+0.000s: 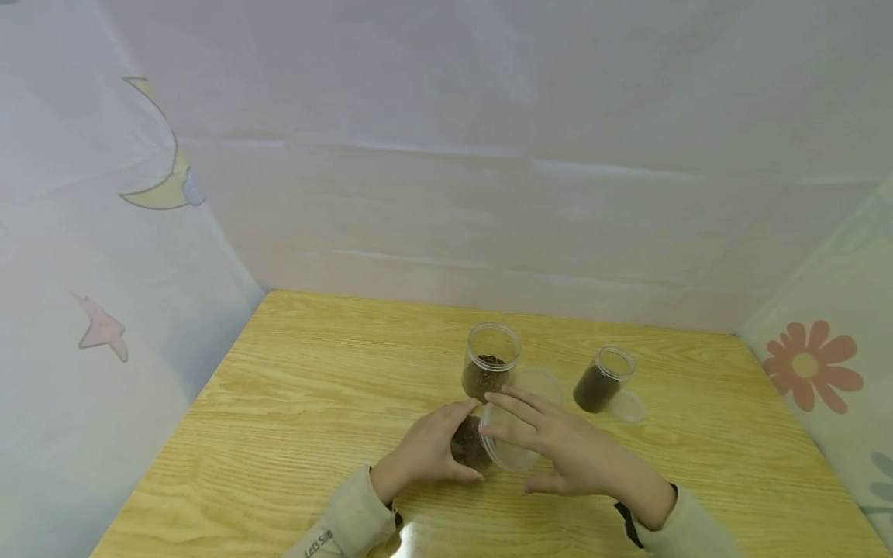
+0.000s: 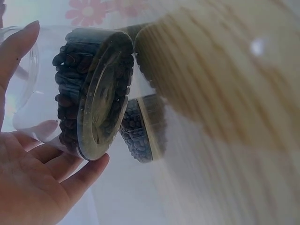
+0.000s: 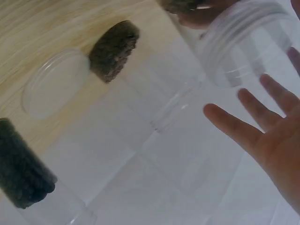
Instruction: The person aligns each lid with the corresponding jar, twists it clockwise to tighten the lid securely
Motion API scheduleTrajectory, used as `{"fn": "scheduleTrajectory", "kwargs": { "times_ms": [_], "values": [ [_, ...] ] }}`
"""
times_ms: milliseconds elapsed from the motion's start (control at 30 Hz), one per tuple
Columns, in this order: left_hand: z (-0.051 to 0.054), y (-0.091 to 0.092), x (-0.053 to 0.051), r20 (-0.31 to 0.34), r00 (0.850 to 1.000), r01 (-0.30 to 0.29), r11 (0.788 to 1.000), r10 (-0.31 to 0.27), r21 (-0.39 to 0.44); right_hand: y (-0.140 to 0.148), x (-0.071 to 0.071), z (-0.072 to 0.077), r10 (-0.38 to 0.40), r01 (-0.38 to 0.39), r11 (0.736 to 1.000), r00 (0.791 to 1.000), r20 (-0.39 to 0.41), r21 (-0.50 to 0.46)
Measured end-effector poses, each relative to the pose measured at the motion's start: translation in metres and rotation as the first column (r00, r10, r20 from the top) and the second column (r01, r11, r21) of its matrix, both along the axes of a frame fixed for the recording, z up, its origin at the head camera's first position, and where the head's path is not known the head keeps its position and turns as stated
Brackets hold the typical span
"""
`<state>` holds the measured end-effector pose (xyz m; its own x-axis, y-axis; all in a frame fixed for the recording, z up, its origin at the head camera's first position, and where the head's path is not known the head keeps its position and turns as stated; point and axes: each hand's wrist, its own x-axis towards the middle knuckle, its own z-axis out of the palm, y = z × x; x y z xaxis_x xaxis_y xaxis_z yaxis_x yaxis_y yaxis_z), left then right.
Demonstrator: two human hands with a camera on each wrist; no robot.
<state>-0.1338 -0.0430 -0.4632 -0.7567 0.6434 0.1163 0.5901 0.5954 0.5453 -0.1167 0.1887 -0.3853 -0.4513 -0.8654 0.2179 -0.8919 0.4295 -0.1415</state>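
Observation:
My left hand grips a clear jar of dark beans round its side, thumb on one side and fingers on the other. Its base is tipped toward the left wrist camera and the beans lie at that end. Close by the jar's wide threaded mouth is my right hand, fingers spread and straight. In the right wrist view those fingertips are around the mouth end; I cannot tell whether they touch it, or whether a lid sits there.
Behind the hands stands another open jar with brown contents, a clear lid flat beside it. Farther right, a narrower open jar holds dark contents, with a small lid next to it. A wood-grain table meets cloth walls.

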Motion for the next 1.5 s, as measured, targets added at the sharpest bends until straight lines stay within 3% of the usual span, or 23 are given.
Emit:
{"fn": "scheduleTrajectory", "kwargs": {
  "times_ms": [100,433,767,1033,1500],
  "values": [
    [0.0,-0.001,0.0,-0.008,1.0,0.0,1.0,0.0,-0.005,0.001,-0.003,-0.003,0.035,-0.035,0.999,0.999,-0.022,0.009],
    [-0.002,-0.002,0.0,-0.015,1.0,0.009,1.0,-0.009,0.006,0.0,-0.01,-0.011,0.067,-0.065,0.997,0.997,0.035,-0.049],
    [-0.001,-0.002,0.0,0.012,1.0,-0.005,1.0,0.005,0.014,-0.002,-0.009,-0.012,0.017,-0.014,0.998,0.999,0.047,-0.066],
    [-0.001,-0.001,0.001,-0.005,1.0,-0.019,1.0,0.019,0.005,-0.006,-0.004,-0.011,-0.038,0.04,0.998,0.998,0.054,-0.043],
    [-0.001,0.002,0.006,-0.001,0.997,-0.074,0.997,0.074,0.025,-0.009,-0.002,-0.013,-0.058,0.062,0.995,0.997,0.047,-0.077]
  ]
}}
